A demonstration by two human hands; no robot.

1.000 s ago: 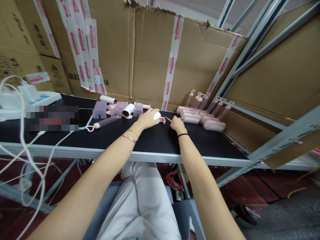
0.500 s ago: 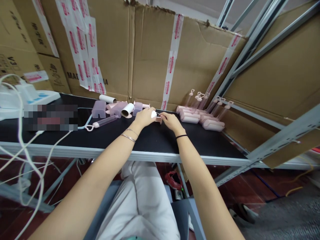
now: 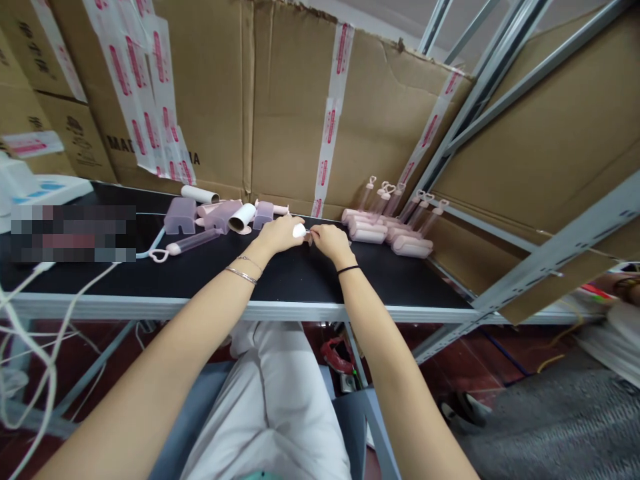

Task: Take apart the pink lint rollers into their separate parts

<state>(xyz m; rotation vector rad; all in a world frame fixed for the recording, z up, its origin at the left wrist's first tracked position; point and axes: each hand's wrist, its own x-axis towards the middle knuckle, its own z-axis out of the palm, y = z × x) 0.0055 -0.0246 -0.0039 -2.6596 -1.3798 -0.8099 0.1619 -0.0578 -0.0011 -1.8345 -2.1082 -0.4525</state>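
Over the black shelf top, my left hand [image 3: 279,235] is closed around a small white rounded piece [image 3: 299,231]. My right hand [image 3: 330,241] meets it from the right with fingers pinched. A thin light sliver shows between the two hands, too small to name. Just below the fingertips, part of a pink piece is visible, mostly hidden by the hands. Left of my left hand lie a lilac plastic block [image 3: 181,215], a white cardboard tube [image 3: 242,217] and a clear pinkish tube with a heart-shaped loop handle [image 3: 193,244].
Several pink rollers with upright heart-topped handles [image 3: 369,228] stand at the right. A white power strip [image 3: 50,190], cables and a blurred-out device [image 3: 75,233] occupy the left. Cardboard [image 3: 287,113] walls the back; a metal upright [image 3: 545,257] stands right. Another person's clothing [image 3: 555,427] shows lower right.
The view has swung slightly to the right, so everything sits further left. Less of the pink piece under my hands shows. Both hands stay together around the white piece.
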